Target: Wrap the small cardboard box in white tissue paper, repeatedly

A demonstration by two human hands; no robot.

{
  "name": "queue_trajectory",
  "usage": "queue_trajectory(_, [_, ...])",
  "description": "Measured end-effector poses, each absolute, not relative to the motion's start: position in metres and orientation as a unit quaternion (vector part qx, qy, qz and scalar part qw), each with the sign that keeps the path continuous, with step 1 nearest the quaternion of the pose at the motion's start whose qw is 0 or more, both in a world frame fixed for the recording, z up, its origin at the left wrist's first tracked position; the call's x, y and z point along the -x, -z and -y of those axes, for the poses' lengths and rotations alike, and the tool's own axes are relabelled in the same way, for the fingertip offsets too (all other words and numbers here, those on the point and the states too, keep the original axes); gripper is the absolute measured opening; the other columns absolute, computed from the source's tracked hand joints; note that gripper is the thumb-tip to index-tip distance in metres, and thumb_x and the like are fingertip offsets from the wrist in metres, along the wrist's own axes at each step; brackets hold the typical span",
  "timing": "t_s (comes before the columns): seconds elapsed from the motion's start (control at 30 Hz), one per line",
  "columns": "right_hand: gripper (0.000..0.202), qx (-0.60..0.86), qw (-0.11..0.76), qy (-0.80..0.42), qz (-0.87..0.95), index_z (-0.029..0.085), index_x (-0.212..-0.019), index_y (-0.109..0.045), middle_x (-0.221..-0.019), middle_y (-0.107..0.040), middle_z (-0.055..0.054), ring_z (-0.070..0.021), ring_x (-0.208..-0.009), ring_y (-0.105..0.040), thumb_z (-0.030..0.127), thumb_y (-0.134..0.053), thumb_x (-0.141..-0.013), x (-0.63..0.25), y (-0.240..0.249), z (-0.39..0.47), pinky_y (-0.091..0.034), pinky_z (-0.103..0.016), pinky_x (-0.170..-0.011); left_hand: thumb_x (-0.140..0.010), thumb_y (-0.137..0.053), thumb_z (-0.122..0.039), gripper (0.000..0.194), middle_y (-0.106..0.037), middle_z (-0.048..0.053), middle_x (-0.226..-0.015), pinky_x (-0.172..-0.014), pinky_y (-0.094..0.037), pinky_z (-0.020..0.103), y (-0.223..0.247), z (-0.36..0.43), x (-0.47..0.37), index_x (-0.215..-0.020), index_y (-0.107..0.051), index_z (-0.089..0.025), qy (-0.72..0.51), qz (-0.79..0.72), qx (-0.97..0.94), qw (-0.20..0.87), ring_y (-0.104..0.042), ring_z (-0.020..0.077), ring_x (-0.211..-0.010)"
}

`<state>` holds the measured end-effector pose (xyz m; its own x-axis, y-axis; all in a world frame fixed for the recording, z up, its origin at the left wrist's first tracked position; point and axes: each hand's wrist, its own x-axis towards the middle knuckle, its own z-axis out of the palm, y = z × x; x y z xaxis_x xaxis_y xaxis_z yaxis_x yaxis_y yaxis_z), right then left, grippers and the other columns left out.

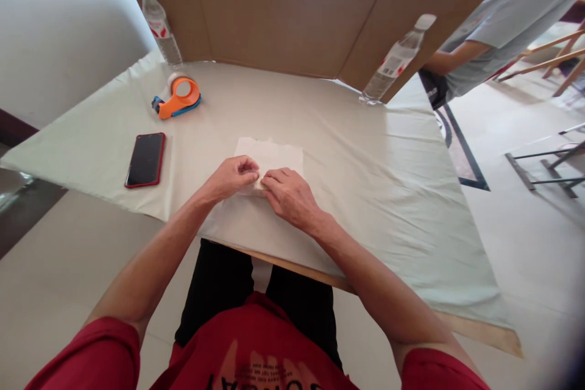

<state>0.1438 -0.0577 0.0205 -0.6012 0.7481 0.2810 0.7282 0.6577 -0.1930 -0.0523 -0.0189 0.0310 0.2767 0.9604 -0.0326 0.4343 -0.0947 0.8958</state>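
A white sheet of paper or tissue point(269, 153) lies on the cloth-covered table, near its front edge. Over its left part, my left hand point(234, 177) has its thumb and forefinger pinched together. My right hand point(287, 194) rests on the sheet's lower middle with fingers bent and pressed together. Between the two sets of fingertips is a small pale bit, too small to name; it may be a part of the sheet. The fingers of both hands nearly touch.
A red-cased phone point(145, 159) and an orange tape dispenser point(179, 97) lie to the left. Water bottles stand at the back left point(161, 27) and back right point(395, 64), before an upright cardboard panel point(287, 6). A person in grey point(516, 30) is beyond the table's right side.
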Motion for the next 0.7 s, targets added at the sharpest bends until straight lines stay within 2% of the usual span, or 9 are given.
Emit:
queue_trajectory(0.1, [0.018, 0.412, 0.146, -0.013, 0.900, 0.017, -0.108, -0.067, -0.110, -0.069, -0.012, -0.0252, -0.097, -0.052, 0.021, -0.052, -0.099, -0.143, -0.023, 0.055, -0.035, -0.036, -0.082, -0.072, -0.068, -0.037, 0.036, -0.069, 0.002, -0.088, -0.074, -0.047, 0.028, -0.031, 0.023, 0.069, -0.102, -0.068, -0.016, -0.318, -0.532, -0.666, 0.414, -0.061, 0.0154, -0.078])
queue_trajectory(0.2, [0.019, 0.412, 0.109, 0.018, 0.904, 0.018, -0.111, -0.068, -0.110, -0.067, -0.012, -0.0250, -0.094, -0.049, 0.024, -0.053, -0.100, -0.140, -0.027, 0.053, -0.031, -0.037, -0.080, -0.074, -0.063, -0.035, 0.033, -0.058, -0.003, -0.070, -0.061, -0.041, 0.027, -0.027, 0.026, 0.079, -0.101, -0.066, -0.015, -0.289, -0.574, -0.651, 0.403, -0.052, 0.0132, -0.062])
queue_trajectory(0.27, [0.020, 0.415, 0.087, 0.036, 0.905, 0.019, -0.111, -0.069, -0.109, -0.066, -0.013, -0.0252, -0.093, -0.048, 0.025, -0.053, -0.100, -0.137, -0.030, 0.051, -0.028, -0.037, -0.078, -0.075, -0.059, -0.032, 0.029, -0.055, -0.004, -0.066, -0.060, -0.040, 0.027, -0.023, 0.026, 0.079, -0.098, -0.065, -0.016, -0.264, -0.595, -0.652, 0.390, -0.048, 0.0132, -0.059])
queue_trajectory(0.37, [0.020, 0.412, 0.063, 0.049, 0.908, 0.019, -0.109, -0.070, -0.108, -0.065, -0.014, -0.0259, -0.094, -0.047, 0.028, -0.055, -0.100, -0.133, -0.031, 0.048, -0.027, -0.038, -0.078, -0.076, -0.059, -0.031, 0.029, -0.061, 0.000, -0.077, -0.070, -0.044, 0.030, -0.017, 0.024, 0.077, -0.099, -0.066, -0.015, -0.259, -0.620, -0.664, 0.327, -0.054, 0.0153, -0.068])
queue_trajectory(0.43, [0.019, 0.408, 0.058, 0.052, 0.910, 0.018, -0.108, -0.070, -0.108, -0.065, -0.014, -0.0263, -0.094, -0.047, 0.029, -0.057, -0.099, -0.132, -0.031, 0.047, -0.027, -0.038, -0.077, -0.076, -0.064, -0.036, 0.037, -0.065, 0.006, -0.093, -0.076, -0.047, 0.032, -0.015, 0.024, 0.079, -0.106, -0.066, -0.014, -0.273, -0.645, -0.652, 0.291, -0.059, 0.0178, -0.079])
queue_trajectory(0.5, [0.019, 0.403, 0.061, 0.055, 0.911, 0.018, -0.108, -0.070, -0.107, -0.064, -0.014, -0.0265, -0.094, -0.046, 0.029, -0.059, -0.098, -0.132, -0.030, 0.046, -0.027, -0.038, -0.076, -0.076, -0.069, -0.044, 0.053, -0.067, 0.010, -0.102, -0.076, -0.049, 0.033, -0.014, 0.024, 0.085, -0.118, -0.062, -0.012, -0.280, -0.667, -0.621, 0.302, -0.062, 0.0200, -0.083])
queue_trajectory(0.57, [0.019, 0.401, 0.065, 0.059, 0.912, 0.018, -0.109, -0.069, -0.106, -0.064, -0.015, -0.0267, -0.093, -0.046, 0.030, -0.060, -0.097, -0.131, -0.029, 0.045, -0.027, -0.038, -0.076, -0.075, -0.072, -0.049, 0.067, -0.068, 0.011, -0.100, -0.071, -0.049, 0.031, -0.015, 0.024, 0.091, -0.127, -0.058, -0.010, -0.273, -0.676, -0.594, 0.340, -0.064, 0.0202, -0.079])
queue_trajectory(0.63, [0.020, 0.401, 0.065, 0.060, 0.912, 0.017, -0.109, -0.069, -0.106, -0.064, -0.015, -0.0270, -0.093, -0.045, 0.030, -0.059, -0.097, -0.131, -0.028, 0.045, -0.027, -0.038, -0.075, -0.072, -0.075, -0.049, 0.073, -0.068, 0.009, -0.092, -0.065, -0.047, 0.029, -0.017, 0.025, 0.094, -0.130, -0.056, -0.010, -0.259, -0.679, -0.582, 0.365, -0.064, 0.0195, -0.072])
queue_trajectory(0.7, [0.020, 0.402, 0.065, 0.060, 0.911, 0.017, -0.109, -0.069, -0.106, -0.063, -0.015, -0.0272, -0.093, -0.046, 0.029, -0.058, -0.097, -0.130, -0.027, 0.045, -0.027, -0.038, -0.075, -0.068, -0.079, -0.048, 0.071, -0.068, 0.006, -0.083, -0.059, -0.045, 0.028, -0.019, 0.024, 0.093, -0.125, -0.058, -0.011, -0.245, -0.682, -0.578, 0.375, -0.063, 0.0192, -0.066])
